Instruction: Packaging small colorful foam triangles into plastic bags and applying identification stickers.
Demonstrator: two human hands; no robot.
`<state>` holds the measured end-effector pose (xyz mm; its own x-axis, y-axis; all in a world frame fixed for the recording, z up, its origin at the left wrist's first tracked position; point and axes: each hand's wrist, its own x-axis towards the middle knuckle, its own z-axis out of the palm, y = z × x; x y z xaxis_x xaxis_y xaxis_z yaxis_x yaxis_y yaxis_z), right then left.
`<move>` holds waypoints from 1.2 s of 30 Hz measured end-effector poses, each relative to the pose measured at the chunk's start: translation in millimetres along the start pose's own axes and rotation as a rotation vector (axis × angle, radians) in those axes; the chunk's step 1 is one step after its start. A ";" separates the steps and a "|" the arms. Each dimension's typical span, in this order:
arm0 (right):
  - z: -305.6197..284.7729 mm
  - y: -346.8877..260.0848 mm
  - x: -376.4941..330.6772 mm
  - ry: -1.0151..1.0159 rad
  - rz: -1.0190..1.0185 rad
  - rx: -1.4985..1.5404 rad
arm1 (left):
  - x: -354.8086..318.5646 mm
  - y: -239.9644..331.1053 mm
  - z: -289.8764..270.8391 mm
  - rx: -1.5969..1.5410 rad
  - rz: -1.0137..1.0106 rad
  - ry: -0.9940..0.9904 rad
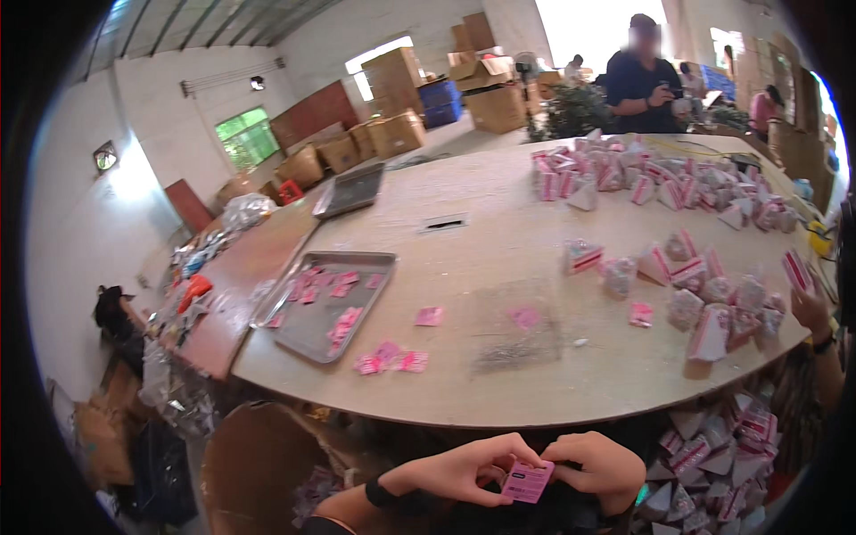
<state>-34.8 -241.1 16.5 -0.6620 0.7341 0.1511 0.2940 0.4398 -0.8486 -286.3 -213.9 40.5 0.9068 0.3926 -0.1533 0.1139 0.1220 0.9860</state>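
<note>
Both hands meet low down, just below the near edge of the counter [499, 392]. The left hand [459, 471] and the right hand [599, 468] pinch a small pink card [526, 481] between them, fingers closed on its edges. More pink cards lie on a metal tray [312, 334] on the counter. Pink-and-white pointed packs [713, 312] sit on the right.

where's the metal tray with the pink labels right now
In the head view the metal tray lies on the left part of the round table, near its front edge, with loose pink labels just to its right.
</note>
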 end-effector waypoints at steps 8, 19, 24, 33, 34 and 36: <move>17.8 16.2 40.6 0.045 -0.054 0.163 | -28.2 -20.1 10.1 -0.084 0.048 0.395; 76.6 -0.1 104.3 0.308 -0.111 0.940 | -44.5 6.9 -5.1 -0.111 0.360 0.800; 83.1 4.7 107.0 0.367 -0.129 1.049 | -33.6 7.8 -6.3 -0.071 0.190 0.954; 89.1 10.7 108.6 0.520 -0.082 0.738 | -25.7 -7.6 -7.0 -0.060 0.152 0.987; 87.8 10.3 108.8 0.545 -0.099 0.677 | -23.7 -9.6 -7.2 -0.064 0.157 0.983; 87.5 11.1 109.0 0.570 -0.089 0.544 | -20.8 -11.5 -6.5 -0.112 0.178 1.002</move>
<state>-164.0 -201.5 -20.9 -0.1693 0.9244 0.3418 -0.2193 0.3028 -0.9275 -309.2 -217.6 31.9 0.1450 0.9886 -0.0400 -0.0745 0.0512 0.9959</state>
